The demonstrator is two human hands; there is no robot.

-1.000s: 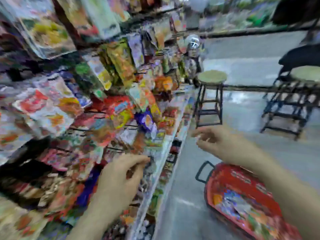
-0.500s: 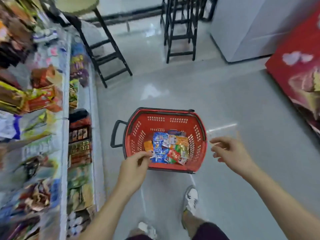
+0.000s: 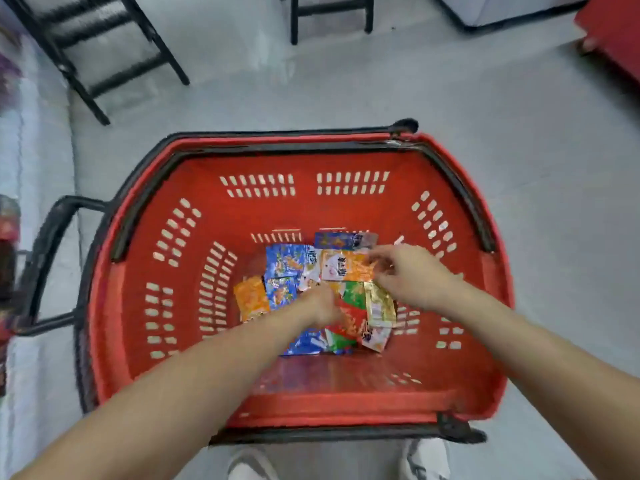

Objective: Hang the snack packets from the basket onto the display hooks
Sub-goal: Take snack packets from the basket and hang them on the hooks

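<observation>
the snack packets (image 3: 287, 263) lie in a loose heap at the bottom of the red basket (image 3: 311, 403), in the middle of the frame. a second ago i was facing the display hooks with both hands raised at the rack. half a second ago they hung over the basket's near rim. now both are down inside it on the heap, and the hooks are out of view. i take that to mean i am fetching the next packet, with plenty left to hang. my left hand (image 3: 322, 306) is pushed fingers-first into the pile beside a green and red packet (image 3: 351, 306), too blurred to say whether it grips anything. my right hand (image 3: 412, 275) has thumb and fingers slightly parted at the edge of an orange packet (image 3: 341, 266), and i cannot tell if they have caught it. the basket stands on the grey floor (image 3: 536, 185).
</observation>
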